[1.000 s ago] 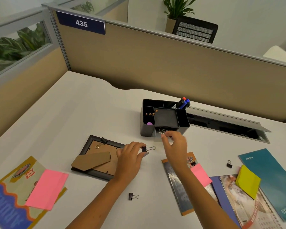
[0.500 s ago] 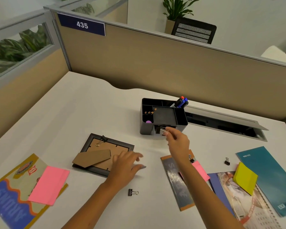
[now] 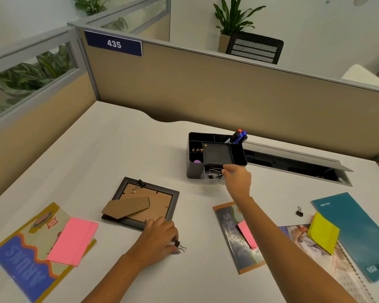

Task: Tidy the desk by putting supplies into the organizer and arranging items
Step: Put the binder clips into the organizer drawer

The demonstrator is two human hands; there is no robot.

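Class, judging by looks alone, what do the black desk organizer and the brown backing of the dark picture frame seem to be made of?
Black desk organizer: probably moulded plastic, matt finish, with smooth thin walls and rounded corners. Brown backing of the dark picture frame: likely fibreboard or stiff cardboard, with a dull, flat brown surface, cut slots and a folding stand piece of the same board.

A tan partition with a blue "435" sign walls the white table — beyond it, a black mesh chair, potted plants, pale walls.
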